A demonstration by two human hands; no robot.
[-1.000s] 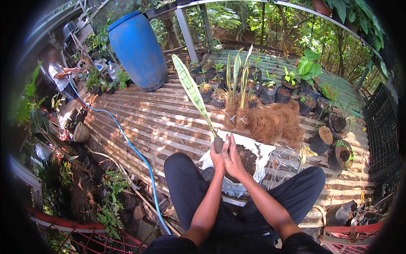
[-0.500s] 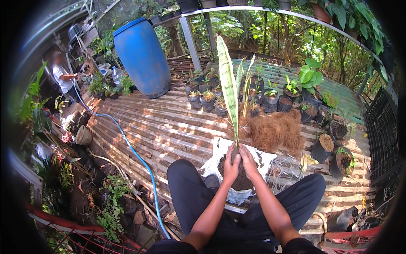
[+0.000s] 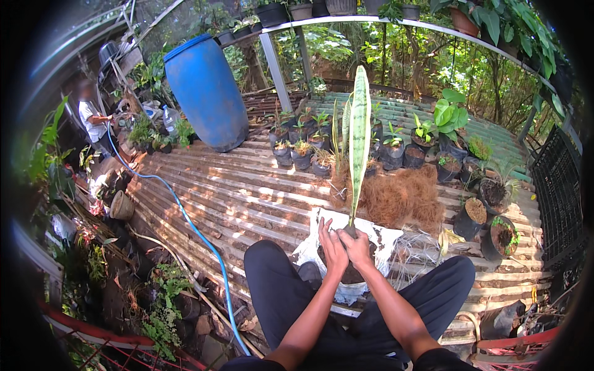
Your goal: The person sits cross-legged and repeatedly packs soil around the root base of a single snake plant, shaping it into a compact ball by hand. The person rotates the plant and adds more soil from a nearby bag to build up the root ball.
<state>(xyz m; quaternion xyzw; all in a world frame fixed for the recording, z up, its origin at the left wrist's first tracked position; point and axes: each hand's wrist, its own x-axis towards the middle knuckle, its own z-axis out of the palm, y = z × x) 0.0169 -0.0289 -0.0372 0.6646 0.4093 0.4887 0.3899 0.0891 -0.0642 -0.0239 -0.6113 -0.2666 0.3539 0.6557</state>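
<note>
The leaf (image 3: pixel 359 136) has swung upright, its base (image 3: pixel 351 230) seemingly turned

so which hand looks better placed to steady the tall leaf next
Probably the right hand: it sits directly below the leaf, against the dark clump at its base, while the left hand lies farther left, fingers extended.

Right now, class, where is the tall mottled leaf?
The tall mottled leaf stands nearly upright right of centre in the head view, its base at the right hand, above the white sack, with the brown fibre pile beyond.
</note>
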